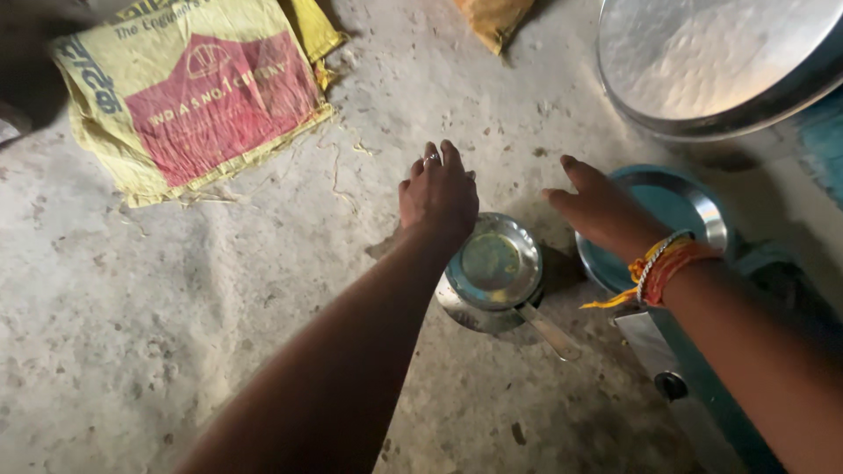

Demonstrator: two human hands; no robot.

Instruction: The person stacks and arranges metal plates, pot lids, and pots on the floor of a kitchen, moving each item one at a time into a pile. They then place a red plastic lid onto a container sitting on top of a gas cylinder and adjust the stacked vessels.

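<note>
Small steel bowl (492,263), yellowish residue inside, sits between the empty, spread left hand (439,195) and right hand (600,209)

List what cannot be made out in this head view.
- Left hand: palm faces down, so anything beneath it is hidden.
- Small steel pot: contents too dim to identify.
- Steel plate: partly covered by the right hand.
- Large steel dish: cut off by the top and right edges.

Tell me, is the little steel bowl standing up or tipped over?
Standing upright. The small steel bowl sits on the floor with its round mouth facing up, beside the left hand.
</note>
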